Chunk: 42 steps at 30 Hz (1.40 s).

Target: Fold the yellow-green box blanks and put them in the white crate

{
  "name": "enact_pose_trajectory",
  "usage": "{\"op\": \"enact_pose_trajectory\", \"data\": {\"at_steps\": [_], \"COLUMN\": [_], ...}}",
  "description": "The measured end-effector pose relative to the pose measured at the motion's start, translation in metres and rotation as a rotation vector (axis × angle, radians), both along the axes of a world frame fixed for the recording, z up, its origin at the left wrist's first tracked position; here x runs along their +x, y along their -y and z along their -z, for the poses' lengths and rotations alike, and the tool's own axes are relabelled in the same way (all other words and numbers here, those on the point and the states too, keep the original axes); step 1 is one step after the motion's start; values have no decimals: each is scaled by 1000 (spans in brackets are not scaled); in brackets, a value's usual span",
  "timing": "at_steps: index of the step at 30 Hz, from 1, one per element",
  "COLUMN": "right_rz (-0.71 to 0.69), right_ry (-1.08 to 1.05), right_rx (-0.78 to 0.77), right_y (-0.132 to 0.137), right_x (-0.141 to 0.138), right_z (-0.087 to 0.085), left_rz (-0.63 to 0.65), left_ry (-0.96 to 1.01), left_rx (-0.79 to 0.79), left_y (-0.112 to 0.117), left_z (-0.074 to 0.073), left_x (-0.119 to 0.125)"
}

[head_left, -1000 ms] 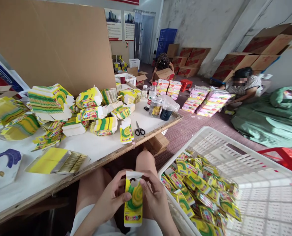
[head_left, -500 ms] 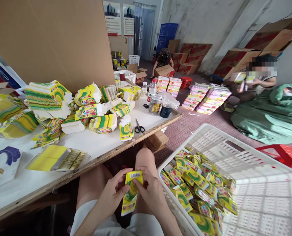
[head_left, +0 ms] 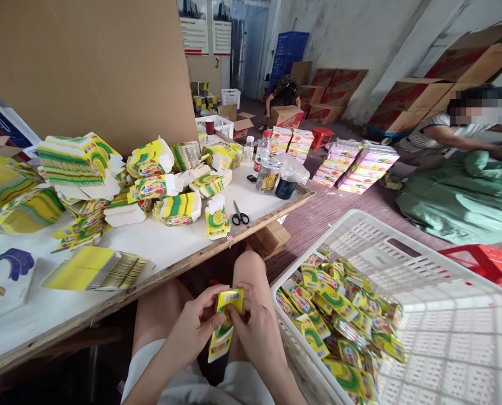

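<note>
Between my hands, over my lap, is a small yellow-and-green printed carton (head_left: pixel 223 332) with a barcode near its upper end. My left hand (head_left: pixel 194 323) grips its left edge, fingers behind and thumb in front. My right hand (head_left: pixel 253 320) is closed on the right edge, its thumb pressing the front below the barcode. Whether anything is inside the carton is hidden. To my right, a white plastic basket (head_left: pixel 415 247) holds many similar yellow-green packets (head_left: pixel 335 304). On the table edge ahead lies one flat carton (head_left: pixel 217 219) beside black-handled scissors (head_left: pixel 240 214).
Stacks of flat cartons (head_left: pixel 76 163) cover the left of the white table (head_left: pixel 166 247). Bottles, a jar (head_left: pixel 269 175) and a dark mug (head_left: pixel 285 188) stand at its right end. A green sack (head_left: pixel 453 197) lies beside a seated person (head_left: pixel 432 135); another person (head_left: pixel 282 93) bends over a box.
Both hands keep hold of the carton, which has turned slightly and looks narrower. The person at right has set aside what they held and now reaches rightward over the sack.
</note>
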State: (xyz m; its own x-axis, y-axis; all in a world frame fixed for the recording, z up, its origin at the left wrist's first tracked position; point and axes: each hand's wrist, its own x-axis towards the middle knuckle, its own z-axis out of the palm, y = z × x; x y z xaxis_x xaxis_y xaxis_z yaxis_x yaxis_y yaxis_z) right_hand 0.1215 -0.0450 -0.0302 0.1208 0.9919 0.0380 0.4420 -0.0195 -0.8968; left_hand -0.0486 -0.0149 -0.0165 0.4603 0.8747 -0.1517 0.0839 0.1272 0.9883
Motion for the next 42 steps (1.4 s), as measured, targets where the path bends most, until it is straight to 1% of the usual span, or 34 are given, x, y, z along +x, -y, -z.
{"op": "enact_pose_trajectory", "data": {"at_steps": [4, 6, 8, 12, 15, 17, 18, 19, 20, 22, 23, 24, 25, 28, 30, 32, 35, 38, 40, 41, 42], "right_rz": [-37, -32, -14, 54, 118, 146, 181, 251, 351, 621, 714, 769, 770, 633, 564, 546, 530, 492, 409, 365, 326], "right_ry": [-73, -128, -200, -316, -352, -338, -290, -209, -100, 133, 201, 233, 237, 134, 24, -76, -165, -229, -297, -349, -413], "right_rx": [75, 130, 149, 153, 216, 276, 317, 374, 441, 578, 614, 633, 635, 571, 500, 422, 317, 269, 238, 225, 213], "right_y": [-1, -2, -4, -5, -1, 3, 6, 9, 12, 19, 22, 25, 27, 30, 30, 28, 25, 20, 14, 11, 7], "right_x": [-1, 1, 4, 8, 13, 20, 26, 32, 39, 55, 61, 65, 68, 61, 51, 40, 32, 29, 26, 24, 21], "right_z": [-6, -8, -7, -1, -1, -5, -8, -13, -18, -27, -31, -33, -33, -25, -16, -7, 3, 9, 11, 11, 11], "left_rz": [-49, -60, -54, -50, -43, -18, -4, 4, -1, -58, -102, -141, -174, -226, -238, -263, -362, -449, -426, -379, -284], "left_ry": [45, 82, 106, 123, 122, 77, 40, -5, -72, -234, -331, -378, -406, -452, -471, -475, -447, -382, -330, -301, -263], "left_rx": [-35, -55, -49, -23, 27, 88, 137, 212, 321, 571, 682, 728, 748, 776, 800, 834, 911, 1014, 1094, 1141, 1201], "left_y": [-4, -6, -5, 1, 2, -2, -7, -15, -25, -51, -66, -82, -98, -139, -155, -161, -152, -124, -96, -80, -63], "left_z": [-1, 0, 3, 5, 2, -1, -1, -1, 0, 5, 9, 14, 19, 34, 41, 44, 40, 32, 28, 27, 27], "left_x": [-5, -6, -4, 11, 26, 34, 37, 38, 39, 36, 33, 30, 26, 17, 13, 9, 3, -3, -5, -5, -6]}}
